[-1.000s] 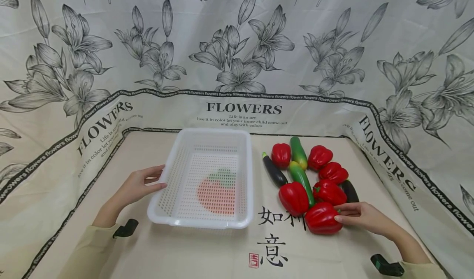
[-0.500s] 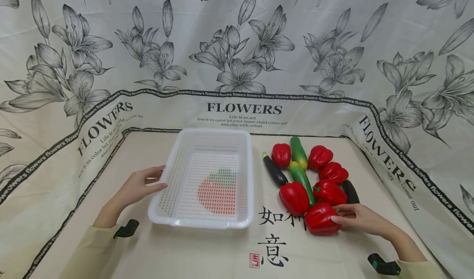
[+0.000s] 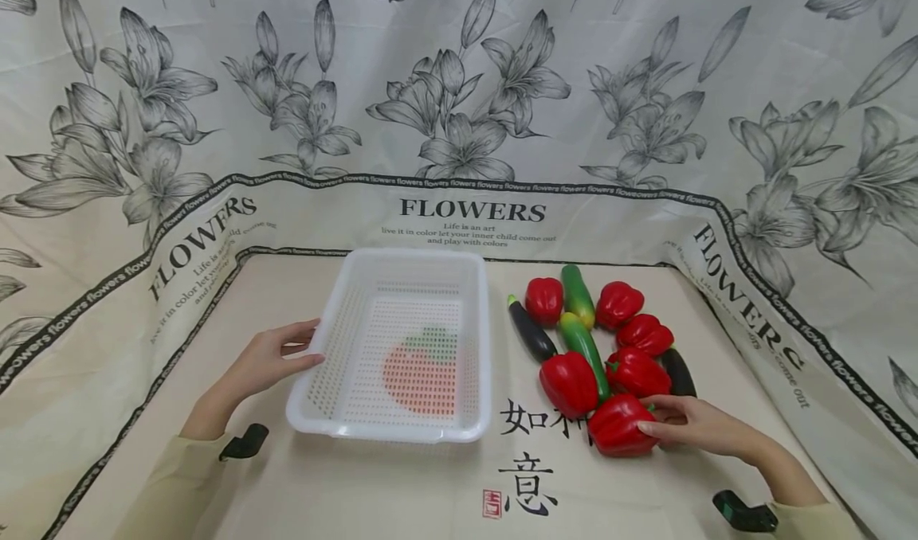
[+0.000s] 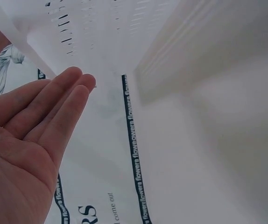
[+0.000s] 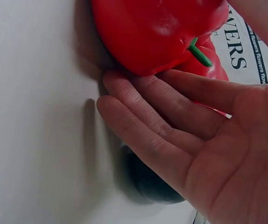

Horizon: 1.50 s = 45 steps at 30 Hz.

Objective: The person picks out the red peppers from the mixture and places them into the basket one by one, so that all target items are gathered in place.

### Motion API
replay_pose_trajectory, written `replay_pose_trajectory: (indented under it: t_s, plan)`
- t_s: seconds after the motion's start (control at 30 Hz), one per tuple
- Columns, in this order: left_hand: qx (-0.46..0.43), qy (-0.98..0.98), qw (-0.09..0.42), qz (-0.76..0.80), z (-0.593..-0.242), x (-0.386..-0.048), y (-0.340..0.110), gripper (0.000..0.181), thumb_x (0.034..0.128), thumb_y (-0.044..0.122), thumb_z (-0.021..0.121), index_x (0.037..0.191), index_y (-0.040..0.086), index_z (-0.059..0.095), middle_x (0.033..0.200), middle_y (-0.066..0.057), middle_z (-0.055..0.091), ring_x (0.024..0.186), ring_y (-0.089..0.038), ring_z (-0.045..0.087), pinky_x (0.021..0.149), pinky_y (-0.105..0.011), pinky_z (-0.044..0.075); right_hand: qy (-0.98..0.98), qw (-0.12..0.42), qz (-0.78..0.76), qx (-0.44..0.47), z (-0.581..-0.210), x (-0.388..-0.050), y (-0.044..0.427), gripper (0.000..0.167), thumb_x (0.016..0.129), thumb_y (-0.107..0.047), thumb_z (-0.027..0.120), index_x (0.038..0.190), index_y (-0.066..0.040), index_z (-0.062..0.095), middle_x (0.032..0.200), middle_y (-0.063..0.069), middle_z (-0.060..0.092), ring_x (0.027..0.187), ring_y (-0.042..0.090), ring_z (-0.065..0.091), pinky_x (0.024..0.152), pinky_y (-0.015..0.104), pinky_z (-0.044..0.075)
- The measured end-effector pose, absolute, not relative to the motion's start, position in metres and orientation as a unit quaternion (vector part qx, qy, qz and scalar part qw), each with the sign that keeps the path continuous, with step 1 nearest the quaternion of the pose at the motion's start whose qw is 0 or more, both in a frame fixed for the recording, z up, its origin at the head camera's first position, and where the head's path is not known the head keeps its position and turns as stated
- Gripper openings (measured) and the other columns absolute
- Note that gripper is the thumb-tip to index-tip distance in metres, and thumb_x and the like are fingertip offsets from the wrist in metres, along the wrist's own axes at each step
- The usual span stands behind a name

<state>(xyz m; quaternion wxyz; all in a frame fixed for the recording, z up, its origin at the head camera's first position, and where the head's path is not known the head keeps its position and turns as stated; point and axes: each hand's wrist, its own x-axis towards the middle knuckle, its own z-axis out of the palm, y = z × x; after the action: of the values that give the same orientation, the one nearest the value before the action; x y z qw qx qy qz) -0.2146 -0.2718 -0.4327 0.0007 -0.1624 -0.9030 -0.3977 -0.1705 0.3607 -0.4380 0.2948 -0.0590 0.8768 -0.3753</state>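
Observation:
In the head view a white perforated plastic basket (image 3: 330, 427) stands left of centre, a strawberry print in its base. My left hand (image 3: 267, 358) is at its left rim, thumb tip on the rim; in the left wrist view its fingers (image 4: 68, 100) are straight beside the outer wall. At the right, my right hand (image 3: 706, 424) pinches the stem end of the nearest red bell pepper (image 3: 618, 427) between thumb and fingers. Seen from the right wrist, the fingers (image 5: 143, 123) stretch against that bell pepper (image 5: 148, 35), whose stem is green.
Several more red bell peppers (image 3: 569, 385) lie bunched behind, with two green cucumbers (image 3: 584, 353) among them. One dark eggplant (image 3: 532, 331) is at the bunch's left, another eggplant (image 3: 677, 373) beside my right fingers. A flower-printed cloth (image 3: 473, 229) rises behind the table.
My right hand has shifted slightly left and the nearest bell pepper has moved a little left and towards me with it. The left hand and basket have hardly moved.

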Motion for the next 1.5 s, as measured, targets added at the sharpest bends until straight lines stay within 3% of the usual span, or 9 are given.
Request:
replay_pose_trajectory:
  t_s: [0.3, 0.67, 1.13, 1.5]
  plan:
    - [-0.156, -0.902, -0.005, -0.403, -0.434, -0.215, -0.272, 0.067, 0.0834, 0.036, 0.072, 0.137, 0.005, 0.048, 0.128, -0.018, 0.058, 0.114, -0.036, 0.059, 0.090, -0.044, 0.054, 0.878, 0.294, -0.369, -0.075, -0.438, -0.174, 0.359, 0.066, 0.092, -0.035, 0.058, 0.132, 0.015, 0.041, 0.103, 0.009, 0.066, 0.089, 0.019, 0.064, 0.075, 0.034, 0.059]
    - [-0.155, -0.901, -0.002, -0.404, -0.434, -0.214, -0.272, 0.068, 0.0831, 0.037, 0.072, 0.138, 0.004, 0.047, 0.129, -0.019, 0.058, 0.114, -0.037, 0.059, 0.089, -0.045, 0.055, 0.885, 0.289, -0.358, -0.073, -0.431, -0.172, 0.358, 0.068, 0.090, -0.039, 0.058, 0.132, 0.013, 0.042, 0.114, 0.015, 0.064, 0.099, 0.023, 0.062, 0.081, 0.041, 0.058]
    - [-0.154, -0.899, -0.004, -0.409, -0.433, -0.214, -0.271, 0.069, 0.0827, 0.035, 0.073, 0.138, 0.003, 0.046, 0.128, -0.020, 0.058, 0.113, -0.037, 0.060, 0.088, -0.044, 0.055, 0.871, 0.300, -0.379, -0.085, -0.428, -0.170, 0.355, 0.067, 0.088, -0.035, 0.061, 0.133, 0.011, 0.042, 0.114, 0.013, 0.064, 0.101, 0.024, 0.060, 0.085, 0.049, 0.055]
    - [-0.155, -0.903, 0.005, -0.401, -0.431, -0.213, -0.270, 0.068, 0.0826, 0.034, 0.073, 0.137, 0.003, 0.048, 0.130, -0.020, 0.057, 0.115, -0.038, 0.058, 0.092, -0.048, 0.052, 0.870, 0.298, -0.384, -0.080, -0.429, -0.170, 0.352, 0.067, 0.087, -0.035, 0.063, 0.132, 0.011, 0.044, 0.122, 0.020, 0.059, 0.107, 0.026, 0.058, 0.085, 0.048, 0.055]
